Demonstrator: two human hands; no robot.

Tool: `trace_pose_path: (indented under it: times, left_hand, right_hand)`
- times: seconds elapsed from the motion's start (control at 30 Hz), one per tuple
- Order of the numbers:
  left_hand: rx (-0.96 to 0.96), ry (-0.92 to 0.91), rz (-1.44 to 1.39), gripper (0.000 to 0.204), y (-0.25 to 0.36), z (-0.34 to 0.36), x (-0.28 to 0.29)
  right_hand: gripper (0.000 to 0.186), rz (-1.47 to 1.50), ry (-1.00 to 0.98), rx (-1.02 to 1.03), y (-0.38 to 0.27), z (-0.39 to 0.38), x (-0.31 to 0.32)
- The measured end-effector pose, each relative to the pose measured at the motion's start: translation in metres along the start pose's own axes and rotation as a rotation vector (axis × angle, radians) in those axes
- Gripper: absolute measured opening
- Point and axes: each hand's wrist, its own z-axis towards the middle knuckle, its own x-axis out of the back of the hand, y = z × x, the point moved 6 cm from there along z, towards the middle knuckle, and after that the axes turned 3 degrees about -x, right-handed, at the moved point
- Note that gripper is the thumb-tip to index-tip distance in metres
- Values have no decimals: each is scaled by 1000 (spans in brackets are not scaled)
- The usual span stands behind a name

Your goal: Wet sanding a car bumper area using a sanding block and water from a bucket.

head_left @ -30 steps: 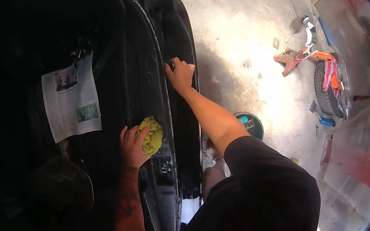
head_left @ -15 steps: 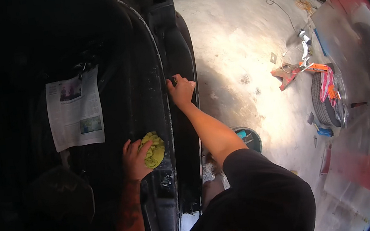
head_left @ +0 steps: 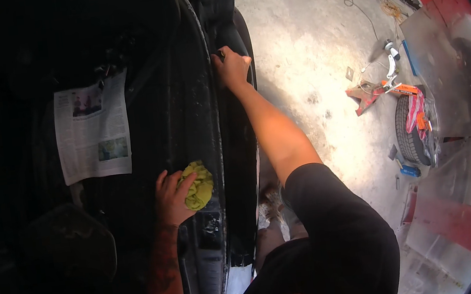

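Observation:
My left hand (head_left: 172, 202) grips a crumpled yellow-green cloth (head_left: 199, 187) and rests with it on the black vehicle body (head_left: 179, 113). Farther forward, my right hand (head_left: 234, 70) is closed over the long black panel (head_left: 237, 132) that runs along the body's right side. Its thumb and fingers are curled around something small and dark, which I cannot make out. A pale, scuffed edge separates the body from the panel. Left of both hands, a printed newspaper sheet (head_left: 93, 128) lies in the dark area.
Concrete floor (head_left: 306, 52) stretches to the right. On it are a red jack stand (head_left: 362, 99), a tyre (head_left: 409, 133) with a striped plastic bag (head_left: 416, 109), a blue tool (head_left: 409, 169) and a cable (head_left: 349, 1). Grey and red panels (head_left: 457, 203) stand at the far right.
My right hand has slid forward along the black panel, its arm stretching out. The left hand and cloth stay at nearly the same place. The whole view has shifted slightly.

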Motion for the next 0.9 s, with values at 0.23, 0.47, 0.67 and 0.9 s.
trace_pose_path:
  times: [0.23, 0.47, 0.67, 0.9]
  left_hand:
    - [-7, 7, -16, 69, -2, -3, -1]
    - [-4, 20, -30, 71, -3, -7, -3]
    - [-4, 11, -21, 70, -1, -5, -5]
    - [-3, 35, -17, 69, -8, 1, -8]
  right_hand:
    - [23, -45, 240, 263, -46, 56, 28]
    - [24, -104, 128, 303, -50, 71, 20]
    - [33, -163, -216, 102, 0, 31, -1]
    - [32, -70, -466, -175, 30, -73, 4]
